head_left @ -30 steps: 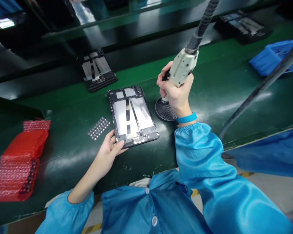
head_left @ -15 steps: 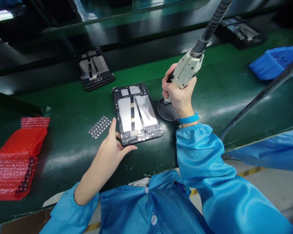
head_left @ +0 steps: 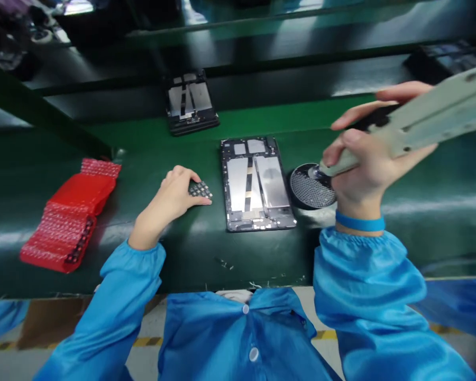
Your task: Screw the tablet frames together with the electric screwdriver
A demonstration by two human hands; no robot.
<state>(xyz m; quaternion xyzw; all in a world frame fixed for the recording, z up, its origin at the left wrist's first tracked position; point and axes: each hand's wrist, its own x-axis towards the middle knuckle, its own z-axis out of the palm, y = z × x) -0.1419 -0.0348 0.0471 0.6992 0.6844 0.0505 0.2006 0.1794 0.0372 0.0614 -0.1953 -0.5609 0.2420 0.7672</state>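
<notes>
A green table [head_left: 194,259] with an open tablet [head_left: 257,182] on it

From where I stand, the left hand [head_left: 170,193] curls its thumb and finger around a little sheet of dark bits [head_left: 201,190]; I can't tell if it grips it. The right hand [head_left: 367,164] holds a pale tool [head_left: 440,116], its tip at a round mesh disc [head_left: 313,191]. The tablet lies flat between both hands. Red wrap [head_left: 77,198] lies left of the left hand.
</notes>
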